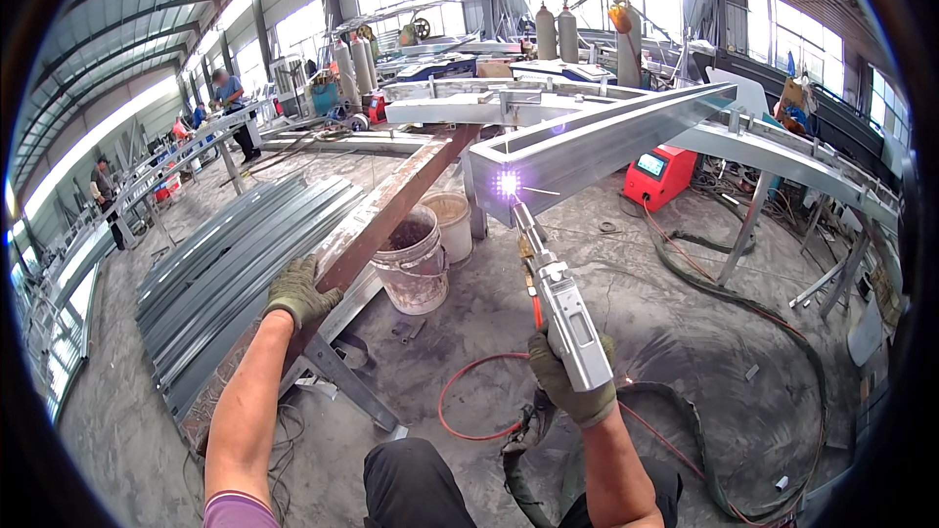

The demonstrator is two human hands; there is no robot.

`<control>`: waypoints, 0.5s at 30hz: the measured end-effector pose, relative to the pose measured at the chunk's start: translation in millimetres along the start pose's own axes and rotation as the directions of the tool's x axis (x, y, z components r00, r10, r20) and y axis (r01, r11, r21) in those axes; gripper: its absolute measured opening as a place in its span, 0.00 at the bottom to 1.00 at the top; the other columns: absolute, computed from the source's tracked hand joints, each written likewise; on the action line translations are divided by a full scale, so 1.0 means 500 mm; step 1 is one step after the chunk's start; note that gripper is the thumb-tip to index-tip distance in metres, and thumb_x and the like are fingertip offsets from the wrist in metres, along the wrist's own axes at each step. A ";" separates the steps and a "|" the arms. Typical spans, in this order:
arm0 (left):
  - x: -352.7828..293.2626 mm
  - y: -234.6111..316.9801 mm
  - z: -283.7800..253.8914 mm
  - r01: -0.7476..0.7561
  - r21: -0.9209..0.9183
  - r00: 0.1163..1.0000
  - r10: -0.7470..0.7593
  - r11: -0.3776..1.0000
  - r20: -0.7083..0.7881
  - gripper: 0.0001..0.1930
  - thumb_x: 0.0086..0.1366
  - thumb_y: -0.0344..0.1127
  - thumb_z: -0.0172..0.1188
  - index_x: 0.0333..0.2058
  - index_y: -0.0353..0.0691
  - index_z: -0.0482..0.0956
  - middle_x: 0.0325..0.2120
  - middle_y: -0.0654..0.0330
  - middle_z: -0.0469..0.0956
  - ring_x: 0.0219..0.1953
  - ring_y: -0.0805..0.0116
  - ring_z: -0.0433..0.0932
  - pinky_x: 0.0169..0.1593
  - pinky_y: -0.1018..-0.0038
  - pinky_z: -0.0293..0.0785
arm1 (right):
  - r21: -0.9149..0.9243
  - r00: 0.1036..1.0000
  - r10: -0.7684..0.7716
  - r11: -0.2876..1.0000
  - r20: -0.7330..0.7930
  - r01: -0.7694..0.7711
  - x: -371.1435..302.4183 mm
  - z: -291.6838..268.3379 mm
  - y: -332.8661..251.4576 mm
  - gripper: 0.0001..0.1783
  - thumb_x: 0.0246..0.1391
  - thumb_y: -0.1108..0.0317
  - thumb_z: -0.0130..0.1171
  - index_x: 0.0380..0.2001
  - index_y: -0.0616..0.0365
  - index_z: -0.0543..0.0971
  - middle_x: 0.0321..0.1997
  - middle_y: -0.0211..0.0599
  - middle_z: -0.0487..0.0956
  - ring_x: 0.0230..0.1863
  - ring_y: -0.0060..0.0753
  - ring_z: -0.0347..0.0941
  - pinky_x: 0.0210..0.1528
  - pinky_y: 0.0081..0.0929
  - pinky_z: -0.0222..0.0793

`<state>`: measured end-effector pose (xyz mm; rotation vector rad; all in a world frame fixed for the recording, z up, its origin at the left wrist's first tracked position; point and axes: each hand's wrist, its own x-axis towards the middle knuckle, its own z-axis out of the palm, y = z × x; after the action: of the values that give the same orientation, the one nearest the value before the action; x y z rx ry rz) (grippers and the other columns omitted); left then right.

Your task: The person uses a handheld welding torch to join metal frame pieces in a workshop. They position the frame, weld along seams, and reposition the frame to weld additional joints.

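My right hand, in a grey-green work glove, is wrapped round the grip of a silver handheld laser welding gun. At the gun's nozzle, a bright violet-white glare covers the near end of a long galvanized steel channel frame; the exact contact is lost in the light. A thin wire crosses near the tip. My left hand, gloved too, grips across a rusty brown steel beam, thumb and fingers over its edges. The beam runs away from me and passes beneath the channel frame's near end.
Two dirty buckets stand beside the beam. Ribbed metal sheets are stacked at left. A red machine with a screen stands at right. A dark sleeved hose loops over the floor. Gas cylinders and a co-worker are farther back.
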<state>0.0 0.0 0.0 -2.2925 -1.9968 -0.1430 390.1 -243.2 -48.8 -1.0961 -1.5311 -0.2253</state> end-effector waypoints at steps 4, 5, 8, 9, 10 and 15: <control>-0.006 0.000 0.011 -0.004 0.003 1.000 0.004 1.000 0.006 0.58 0.56 0.70 0.69 0.75 0.36 0.59 0.73 0.42 0.62 0.75 0.46 0.63 0.76 0.59 0.61 | 0.010 1.000 0.025 1.000 -0.007 -0.025 -0.001 -0.005 -0.009 0.07 0.55 0.75 0.70 0.38 0.57 0.85 0.28 0.36 0.82 0.27 0.37 0.82 0.31 0.33 0.78; -0.010 0.000 0.014 -0.003 -0.001 1.000 0.003 1.000 0.015 0.59 0.56 0.70 0.68 0.75 0.36 0.59 0.73 0.42 0.62 0.75 0.46 0.62 0.76 0.58 0.60 | 0.013 0.999 0.045 0.999 0.000 -0.045 -0.003 -0.007 -0.011 0.06 0.56 0.76 0.71 0.37 0.57 0.85 0.27 0.33 0.82 0.27 0.33 0.82 0.32 0.31 0.77; -0.025 0.021 -0.010 0.028 0.000 0.999 -0.028 1.000 0.030 0.56 0.59 0.68 0.67 0.75 0.35 0.60 0.74 0.44 0.61 0.77 0.48 0.58 0.78 0.59 0.56 | 0.067 0.998 0.069 0.995 0.003 -0.069 -0.003 -0.005 -0.008 0.06 0.56 0.77 0.70 0.37 0.57 0.84 0.27 0.32 0.82 0.27 0.29 0.81 0.31 0.30 0.76; -0.022 0.019 -0.008 0.022 0.002 0.999 -0.022 1.000 0.025 0.57 0.58 0.69 0.67 0.75 0.36 0.59 0.74 0.43 0.61 0.77 0.47 0.58 0.78 0.59 0.57 | 0.061 0.998 0.064 0.996 0.001 -0.064 -0.004 -0.004 -0.008 0.06 0.56 0.77 0.70 0.37 0.57 0.84 0.26 0.31 0.82 0.27 0.29 0.81 0.31 0.30 0.76; -0.018 0.015 -0.004 0.016 0.005 1.000 -0.016 1.000 0.021 0.58 0.57 0.71 0.67 0.76 0.36 0.58 0.74 0.42 0.61 0.77 0.46 0.59 0.77 0.58 0.57 | 0.056 0.998 0.060 0.997 -0.001 -0.060 -0.004 -0.004 -0.007 0.06 0.56 0.77 0.70 0.37 0.57 0.84 0.26 0.31 0.81 0.27 0.28 0.81 0.31 0.29 0.76; -0.006 0.000 0.006 -0.002 0.011 1.000 0.002 1.000 -0.011 0.60 0.57 0.73 0.66 0.76 0.36 0.58 0.74 0.41 0.61 0.76 0.45 0.60 0.77 0.58 0.58 | 0.006 1.000 0.029 1.000 -0.010 -0.028 0.001 -0.003 -0.007 0.05 0.56 0.75 0.71 0.36 0.57 0.85 0.26 0.33 0.82 0.27 0.31 0.82 0.31 0.31 0.77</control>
<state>-0.3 -2.6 -3.3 -2.2818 -1.9851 -0.1429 388.7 -245.6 -46.3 -1.1100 -1.5049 -0.2068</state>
